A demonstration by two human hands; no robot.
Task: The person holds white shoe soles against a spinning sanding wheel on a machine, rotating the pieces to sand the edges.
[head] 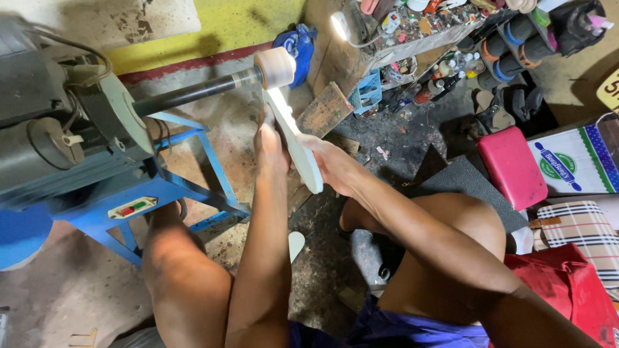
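At the bottom of the frame we see our bare knees over the dusty floor (322, 270). Just above, at centre, our left hand (269, 151) and right hand (332, 164) are both clamped on a flat white sole (300, 145), one on each side. The sole's upper end touches the pale sanding drum (276, 67) above centre, on a dark shaft (193, 93) from the grey motor (58, 129) on its blue stand (213, 187), at left. A pink stool (512, 166) sits at right.
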